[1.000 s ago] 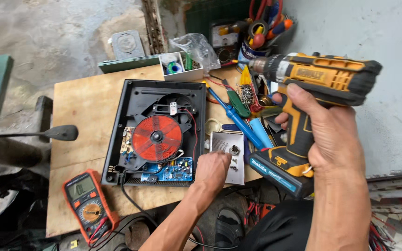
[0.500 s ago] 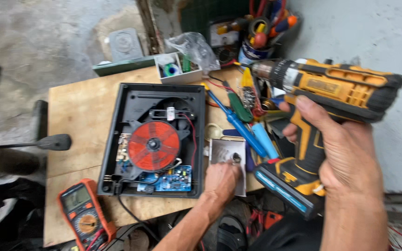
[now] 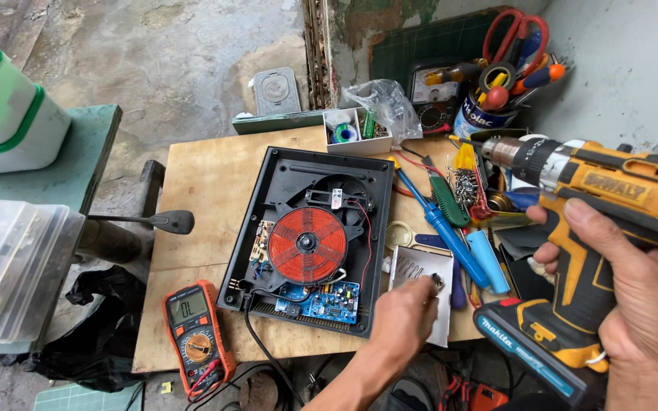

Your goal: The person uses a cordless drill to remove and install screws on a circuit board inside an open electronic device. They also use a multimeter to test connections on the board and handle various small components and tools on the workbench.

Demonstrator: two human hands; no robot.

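Drill point(image 3: 611, 221) swung rightward; left hand point(image 3: 405, 316) on tray point(image 3: 420, 293) edge.

Matt yellow-and-black plastic drill point(image 3: 611, 228) with a dull metal chuck; beside it, a glossy copper coil point(image 3: 308, 245) in a matt black plastic casing point(image 3: 283, 171) on bare rough plywood table point(image 3: 199, 175)

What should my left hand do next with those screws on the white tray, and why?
Probably pinch one screw and lift it. The left hand rests fingertips-down on the white tray beside the opened cooktop, while the right hand holds the yellow drill raised and pointing toward it, with nothing visible on its tip.
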